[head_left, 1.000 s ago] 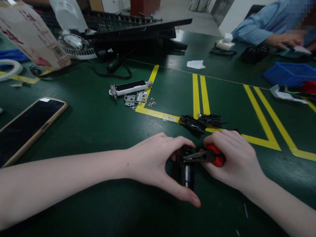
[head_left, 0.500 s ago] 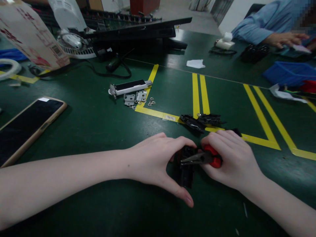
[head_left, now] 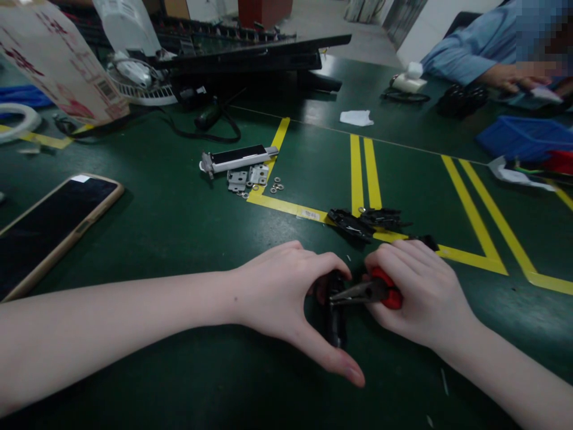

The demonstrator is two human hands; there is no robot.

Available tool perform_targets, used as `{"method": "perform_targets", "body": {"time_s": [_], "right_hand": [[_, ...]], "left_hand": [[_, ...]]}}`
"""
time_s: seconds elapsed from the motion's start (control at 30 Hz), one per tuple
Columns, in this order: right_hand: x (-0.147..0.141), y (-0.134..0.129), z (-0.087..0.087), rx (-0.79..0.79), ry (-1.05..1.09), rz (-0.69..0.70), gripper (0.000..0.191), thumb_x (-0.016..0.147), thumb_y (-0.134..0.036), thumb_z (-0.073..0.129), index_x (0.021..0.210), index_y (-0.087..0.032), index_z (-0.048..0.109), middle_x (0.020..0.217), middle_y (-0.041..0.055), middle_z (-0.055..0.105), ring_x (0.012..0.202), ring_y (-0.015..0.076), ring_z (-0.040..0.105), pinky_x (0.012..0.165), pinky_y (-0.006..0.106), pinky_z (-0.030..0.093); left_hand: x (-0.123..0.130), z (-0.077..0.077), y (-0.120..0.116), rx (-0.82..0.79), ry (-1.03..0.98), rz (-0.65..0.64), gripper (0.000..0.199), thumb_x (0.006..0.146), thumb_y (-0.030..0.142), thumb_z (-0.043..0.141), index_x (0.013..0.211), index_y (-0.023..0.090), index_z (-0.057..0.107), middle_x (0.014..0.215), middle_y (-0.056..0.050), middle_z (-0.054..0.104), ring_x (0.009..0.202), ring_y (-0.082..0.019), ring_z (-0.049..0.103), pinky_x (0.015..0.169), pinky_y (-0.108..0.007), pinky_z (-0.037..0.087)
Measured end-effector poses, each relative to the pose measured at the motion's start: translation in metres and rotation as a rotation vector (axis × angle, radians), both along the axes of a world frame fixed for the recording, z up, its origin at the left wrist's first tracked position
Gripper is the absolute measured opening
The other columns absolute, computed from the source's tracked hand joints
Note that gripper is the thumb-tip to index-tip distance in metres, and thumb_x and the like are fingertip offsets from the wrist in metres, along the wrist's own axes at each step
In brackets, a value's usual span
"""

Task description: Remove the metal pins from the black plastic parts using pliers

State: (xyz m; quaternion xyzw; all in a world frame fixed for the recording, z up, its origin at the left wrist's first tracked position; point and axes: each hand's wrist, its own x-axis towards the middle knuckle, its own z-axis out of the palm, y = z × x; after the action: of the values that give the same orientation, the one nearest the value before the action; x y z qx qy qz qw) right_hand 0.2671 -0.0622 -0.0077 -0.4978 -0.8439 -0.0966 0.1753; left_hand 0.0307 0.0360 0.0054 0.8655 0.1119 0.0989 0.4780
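My right hand (head_left: 416, 292) is closed around the red handles of long-nose pliers (head_left: 362, 292). The pliers' jaws point left and touch a black plastic part (head_left: 335, 322). My left hand (head_left: 290, 304) curls around that part from the left, fingers behind it and thumb stretched out below. The far fingers are partly hidden by the part and the hand itself. Just beyond my hands lie more black plastic pieces (head_left: 351, 224), with a small ring beside them.
Metal brackets (head_left: 237, 180), small rings (head_left: 276, 186) and a white-and-black slim part (head_left: 239, 158) lie beyond. A phone (head_left: 58, 221) rests at left. Yellow tape (head_left: 286, 207) marks the green table. A co-worker's hand (head_left: 505, 77) and a blue bin (head_left: 523, 137) are at right.
The black part has turned a little and shows a narrower side. My left thumb has shifted slightly right and down. The pliers stay against the part.
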Motion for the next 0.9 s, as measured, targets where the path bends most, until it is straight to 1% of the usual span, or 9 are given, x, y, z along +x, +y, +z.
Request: {"method": "perform_targets", "body": {"time_s": [0.13,0.23,0.3,0.33,0.43,0.53,0.67,0.8,0.9], "right_hand": [[-0.002,0.0026,0.0042,-0.005,0.013,0.023,0.009,0.085,-0.022,0.056,0.085,-0.024,0.048,0.071,0.0011,0.055,0.063,0.0191,0.05,0.062,0.035,0.037],[-0.0026,0.0033,0.0045,-0.003,0.018,0.037,0.009,0.087,-0.021,0.055,0.085,-0.024,0.047,0.07,0.0003,0.053,0.061,0.0179,0.048,0.061,0.034,0.037],[-0.0023,0.0026,0.0036,0.006,0.026,0.037,0.009,0.088,-0.023,0.054,0.085,-0.025,0.046,0.07,0.0002,0.052,0.062,0.0178,0.047,0.061,0.034,0.037],[-0.0019,0.002,0.0032,0.014,0.03,0.033,0.01,0.089,-0.024,0.054,0.085,-0.025,0.045,0.07,0.0003,0.052,0.062,0.0179,0.047,0.062,0.034,0.037],[-0.0012,0.0003,0.0036,0.023,0.024,0.031,0.01,0.089,-0.023,0.053,0.086,-0.025,0.044,0.07,0.0005,0.052,0.062,0.0182,0.047,0.061,0.034,0.037],[-0.0007,-0.0006,0.0037,0.014,0.005,0.041,0.011,0.088,-0.022,0.054,0.088,-0.025,0.044,0.07,0.0005,0.052,0.062,0.0183,0.048,0.061,0.035,0.038],[0.0008,-0.0019,-0.001,0.042,0.023,0.039,0.01,0.087,-0.022,0.055,0.09,-0.025,0.045,0.074,0.0019,0.054,0.067,0.0195,0.05,0.064,0.036,0.04],[0.002,-0.0025,-0.0032,0.041,0.024,0.056,0.01,0.088,-0.02,0.055,0.09,-0.025,0.046,0.074,0.0018,0.054,0.069,0.0192,0.05,0.065,0.036,0.04],[0.0031,-0.0018,-0.0016,0.051,0.053,0.057,0.01,0.089,-0.02,0.055,0.088,-0.024,0.045,0.074,0.0009,0.053,0.068,0.0181,0.05,0.064,0.035,0.04]], "left_hand": [[0.0006,-0.001,-0.0015,-0.023,-0.013,-0.046,0.077,0.077,0.054,0.084,0.134,0.012,0.057,0.104,-0.008,0.074,0.084,-0.022,0.068,0.076,-0.032,0.051],[0.0014,-0.0027,-0.0013,-0.077,-0.034,-0.087,0.076,0.08,0.045,0.083,0.141,0.013,0.051,0.115,-0.011,0.073,0.092,-0.023,0.07,0.078,-0.031,0.055],[0.0013,-0.0033,-0.0013,-0.09,-0.034,-0.101,0.075,0.08,0.042,0.082,0.142,0.014,0.05,0.123,-0.012,0.071,0.097,-0.024,0.07,0.08,-0.031,0.056],[0.001,-0.0033,-0.0015,-0.087,-0.033,-0.106,0.075,0.08,0.042,0.082,0.142,0.013,0.05,0.123,-0.013,0.071,0.098,-0.024,0.07,0.081,-0.031,0.056],[0.0,-0.002,-0.0029,-0.047,-0.035,-0.095,0.076,0.078,0.044,0.082,0.14,0.013,0.052,0.115,-0.011,0.073,0.092,-0.024,0.07,0.079,-0.032,0.055],[0.0004,0.0002,-0.0042,-0.016,-0.028,-0.069,0.075,0.076,0.05,0.083,0.136,0.013,0.056,0.102,-0.008,0.073,0.083,-0.022,0.068,0.072,-0.031,0.053],[0.0026,0.0015,-0.003,-0.017,-0.006,-0.058,0.073,0.072,0.058,0.083,0.124,0.012,0.061,0.094,-0.006,0.071,0.076,-0.021,0.065,0.067,-0.031,0.049],[0.0018,0.0001,0.0011,-0.044,0.007,-0.127,0.066,0.069,0.066,0.082,0.107,0.016,0.065,0.084,0.0,0.068,0.07,-0.017,0.061,0.072,-0.032,0.048],[-0.0004,-0.0004,0.0039,-0.065,0.016,-0.133,0.061,0.068,0.07,0.08,0.097,0.018,0.066,0.08,0.001,0.066,0.068,-0.016,0.059,0.071,-0.031,0.047]]}}
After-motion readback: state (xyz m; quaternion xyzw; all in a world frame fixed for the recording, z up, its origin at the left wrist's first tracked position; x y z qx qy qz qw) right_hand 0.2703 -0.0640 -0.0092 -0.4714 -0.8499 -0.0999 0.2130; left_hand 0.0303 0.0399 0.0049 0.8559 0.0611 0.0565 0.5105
